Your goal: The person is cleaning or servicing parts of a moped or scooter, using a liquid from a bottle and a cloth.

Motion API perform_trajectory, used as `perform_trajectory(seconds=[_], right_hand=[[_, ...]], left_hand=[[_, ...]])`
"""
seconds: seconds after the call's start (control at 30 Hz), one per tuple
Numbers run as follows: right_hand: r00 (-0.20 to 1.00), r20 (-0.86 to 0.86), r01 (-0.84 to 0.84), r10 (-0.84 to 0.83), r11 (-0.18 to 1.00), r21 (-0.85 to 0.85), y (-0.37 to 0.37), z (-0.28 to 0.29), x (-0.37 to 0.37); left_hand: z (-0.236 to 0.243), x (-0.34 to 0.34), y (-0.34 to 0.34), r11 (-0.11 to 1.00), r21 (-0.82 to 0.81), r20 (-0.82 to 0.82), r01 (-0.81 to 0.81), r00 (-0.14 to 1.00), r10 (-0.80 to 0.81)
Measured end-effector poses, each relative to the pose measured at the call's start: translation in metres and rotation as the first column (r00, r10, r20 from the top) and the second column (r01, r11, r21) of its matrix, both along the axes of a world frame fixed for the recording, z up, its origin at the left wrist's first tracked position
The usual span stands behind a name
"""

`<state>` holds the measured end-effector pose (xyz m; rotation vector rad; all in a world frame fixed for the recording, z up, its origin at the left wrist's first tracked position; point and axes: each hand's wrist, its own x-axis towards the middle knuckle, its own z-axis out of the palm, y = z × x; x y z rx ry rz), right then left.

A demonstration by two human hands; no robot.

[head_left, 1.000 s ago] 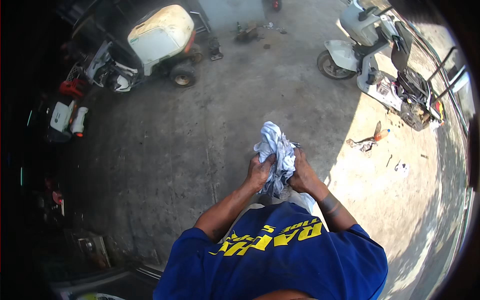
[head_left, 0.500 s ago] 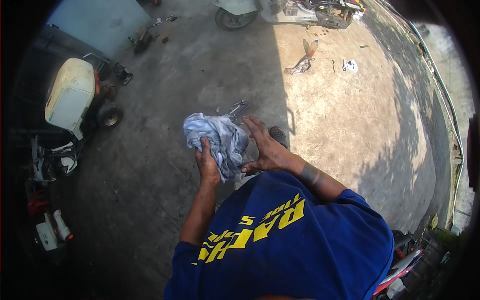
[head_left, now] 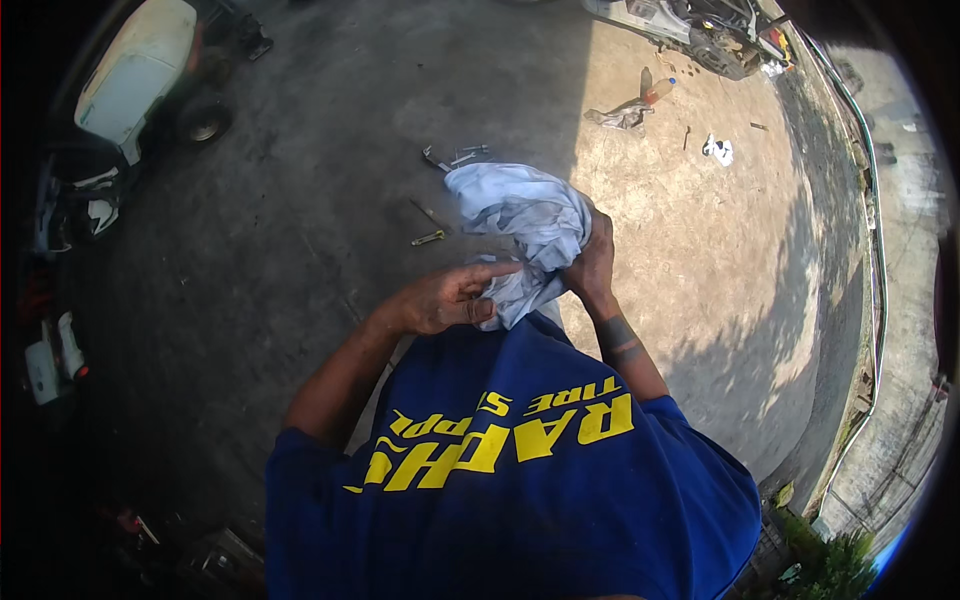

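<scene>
A crumpled whitish-grey rag [head_left: 525, 205], smudged with dark stains, hangs between my hands in front of my blue shirt. My right hand [head_left: 597, 258] grips its right side, the fingers partly hidden behind the cloth. At the lower left of the rag, my left hand [head_left: 450, 298] is closed on a fold, index finger stretched over the cloth and thumb below. Just beyond the rag, several metal tools [head_left: 470, 155] lie on the concrete floor. Left of it lie a small yellowish tool [head_left: 428, 238] and a thin dark rod [head_left: 425, 211].
A partly dismantled motorcycle [head_left: 715, 40] stands at the far right. Nearer are a bottle [head_left: 659, 91], a brownish cloth [head_left: 620, 118] and a white scrap [head_left: 718, 150] on the sunlit floor. A cream-coloured wheeled machine [head_left: 140, 75] stands at the left. A hose [head_left: 878, 230] runs along the right edge.
The rag and both hands have moved right. My right hand, spread beside the rag before, now grips its right side. My left hand has shifted to the rag's lower fold. The view has turned.
</scene>
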<state>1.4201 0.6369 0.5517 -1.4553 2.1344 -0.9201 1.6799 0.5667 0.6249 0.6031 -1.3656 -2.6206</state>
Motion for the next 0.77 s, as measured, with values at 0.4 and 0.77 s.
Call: perform_trajectory(seconds=[0.4,0.77], right_hand=[[0.896,-0.049,0.441,-0.441,0.897,-0.001,0.034,-0.021,-0.161],[0.980,-0.109,0.169,-0.165,0.985,0.035,0.010,-0.056,-0.109]], left_hand=[[-0.021,0.035,-0.014,0.919,-0.276,0.426,-0.283,0.821,0.381],[0.089,-0.051,-0.087,0.208,-0.874,0.481,0.440,0.845,0.234]])
